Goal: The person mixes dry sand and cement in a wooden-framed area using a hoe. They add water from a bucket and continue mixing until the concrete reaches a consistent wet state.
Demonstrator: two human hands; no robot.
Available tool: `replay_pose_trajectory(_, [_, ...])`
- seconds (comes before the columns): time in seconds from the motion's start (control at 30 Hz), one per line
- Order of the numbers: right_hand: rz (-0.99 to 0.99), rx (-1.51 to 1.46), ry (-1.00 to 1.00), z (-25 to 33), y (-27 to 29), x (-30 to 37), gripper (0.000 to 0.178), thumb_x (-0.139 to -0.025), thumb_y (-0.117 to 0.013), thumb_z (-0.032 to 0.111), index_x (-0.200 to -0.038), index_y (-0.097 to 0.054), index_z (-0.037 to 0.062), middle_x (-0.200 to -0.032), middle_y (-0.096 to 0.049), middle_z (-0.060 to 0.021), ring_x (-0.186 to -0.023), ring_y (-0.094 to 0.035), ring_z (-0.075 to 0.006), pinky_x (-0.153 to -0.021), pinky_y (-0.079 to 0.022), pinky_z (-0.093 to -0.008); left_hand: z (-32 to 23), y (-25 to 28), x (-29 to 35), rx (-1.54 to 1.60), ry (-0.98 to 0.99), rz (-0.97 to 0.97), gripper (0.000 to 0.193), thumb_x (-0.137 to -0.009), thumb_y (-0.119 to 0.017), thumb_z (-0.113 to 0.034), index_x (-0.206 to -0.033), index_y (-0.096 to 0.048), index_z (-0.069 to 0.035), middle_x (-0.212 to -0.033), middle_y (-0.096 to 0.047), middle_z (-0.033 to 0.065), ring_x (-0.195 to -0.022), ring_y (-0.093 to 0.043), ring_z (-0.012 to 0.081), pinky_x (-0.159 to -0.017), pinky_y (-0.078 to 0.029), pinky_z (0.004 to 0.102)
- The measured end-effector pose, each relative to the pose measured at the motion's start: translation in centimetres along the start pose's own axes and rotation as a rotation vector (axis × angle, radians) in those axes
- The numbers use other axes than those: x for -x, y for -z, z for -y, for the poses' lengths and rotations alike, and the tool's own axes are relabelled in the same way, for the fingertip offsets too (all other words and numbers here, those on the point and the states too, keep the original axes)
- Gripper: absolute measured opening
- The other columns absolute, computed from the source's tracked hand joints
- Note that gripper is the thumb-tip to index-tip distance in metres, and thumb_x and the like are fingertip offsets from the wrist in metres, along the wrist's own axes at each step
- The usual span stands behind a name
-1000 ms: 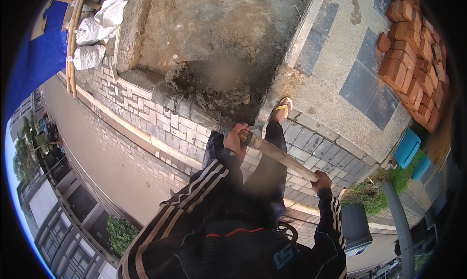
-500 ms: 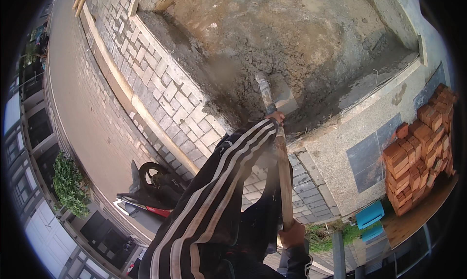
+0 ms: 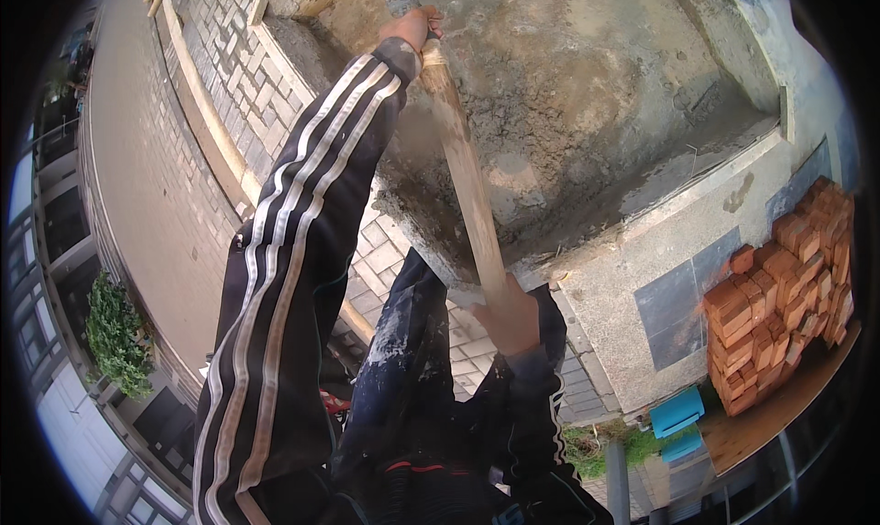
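Observation:
A long wooden hoe handle (image 3: 465,168) slants from my waist up toward the top left. My left hand (image 3: 412,28) is closed round it near its upper end, beside a dark wrapped band. Lower down, near the pit's front corner, my right hand (image 3: 510,319) grips the same handle. The hoe's head is cut off by the top edge of the view. Below the handle lies a shallow walled pit with wet grey-brown mortar (image 3: 550,149) spread over its floor and heaped along the sides.
A pale concrete kerb (image 3: 669,200) borders the pit on the right. Stacked red bricks (image 3: 779,291) stand on a board at right, near a blue plastic object (image 3: 676,411). Paving bricks (image 3: 252,71) run along the left, with a road (image 3: 147,158) beyond. My trousered legs are close to the pit's corner.
Both hands have moved up and forward with the hoe, the left one swinging to the upper left. The hoe's blade, which lay in the mortar, has left the view.

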State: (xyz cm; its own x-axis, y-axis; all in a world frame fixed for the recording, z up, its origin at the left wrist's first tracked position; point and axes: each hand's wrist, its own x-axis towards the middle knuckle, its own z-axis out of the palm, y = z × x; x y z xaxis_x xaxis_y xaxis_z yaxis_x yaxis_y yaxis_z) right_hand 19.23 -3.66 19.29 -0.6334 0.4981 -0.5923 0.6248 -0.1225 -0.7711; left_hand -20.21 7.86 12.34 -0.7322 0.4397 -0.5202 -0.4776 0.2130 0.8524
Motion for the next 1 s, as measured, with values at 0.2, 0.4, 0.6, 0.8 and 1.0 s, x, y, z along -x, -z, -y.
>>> replay_pose_trajectory(0.2, [0.111, 0.147, -0.229, -6.4, 6.3, -0.1, 0.040, -0.064, -0.070, 0.023, -0.095, -0.056, 0.0027, -0.079, -0.063, -0.0201, -0.080, -0.062, -0.0385, -0.069, -0.048, -0.0415, 12.0, -6.0, 0.4, 0.037, 0.108, -0.160, 0.016, -0.081, -0.055, -0.009, -0.078, -0.064, 0.004, -0.068, -0.058, 0.0082, -0.058, -0.056, 0.0189, -0.051, -0.045, 0.0305])
replay_pose_trajectory(0.4, [0.336, 0.308, -0.465, -12.1, 17.1, 14.3, 0.046, -0.055, -0.072, 0.022, -0.097, -0.061, 0.0062, -0.081, -0.065, -0.0179, -0.081, -0.063, -0.0356, -0.071, -0.050, -0.0417, 42.9, -0.3, 15.5, 0.061, 0.667, -0.295, 0.022, -0.085, -0.054, -0.016, -0.082, -0.066, 0.003, -0.074, -0.064, 0.0118, -0.068, -0.060, 0.0217, -0.059, -0.048, 0.0352])
replay_pose_trajectory(0.6, [0.059, 0.782, -0.529, -25.8, 25.6, 21.2, 0.024, -0.060, -0.071, 0.015, -0.080, -0.059, 0.0082, -0.078, -0.061, -0.0114, -0.077, -0.060, -0.0334, -0.069, -0.049, -0.0443, 33.9, -18.6, 30.2, 0.214, 0.577, -0.330, 0.012, -0.078, -0.059, -0.010, -0.074, -0.062, 0.001, -0.069, -0.062, 0.0107, -0.061, -0.058, 0.0194, -0.055, -0.046, 0.0335])
replay_pose_trajectory(0.8, [-0.036, 0.808, -0.392, -29.4, 23.6, 15.4, 0.024, -0.058, -0.071, 0.009, -0.079, -0.060, 0.0078, -0.081, -0.057, -0.0113, -0.082, -0.056, -0.0348, -0.075, -0.047, -0.0444, 18.3, -15.0, 37.6, 0.243, 0.323, -0.392, 0.004, -0.073, -0.061, -0.004, -0.072, -0.058, -0.001, -0.068, -0.061, 0.0069, -0.065, -0.057, 0.0154, -0.062, -0.043, 0.0274])
replay_pose_trajectory(1.0, [0.122, 0.611, -0.222, -22.2, 23.7, 14.2, 0.035, -0.056, -0.074, 0.005, -0.088, -0.061, 0.0022, -0.080, -0.064, -0.0173, -0.078, -0.063, -0.0362, -0.070, -0.050, -0.0404, 10.1, -11.4, 37.6, 0.241, 0.135, -0.405, 0.012, -0.076, -0.063, -0.007, -0.084, -0.057, -0.001, -0.074, -0.062, 0.0041, -0.066, -0.057, 0.0106, -0.060, -0.044, 0.0266])
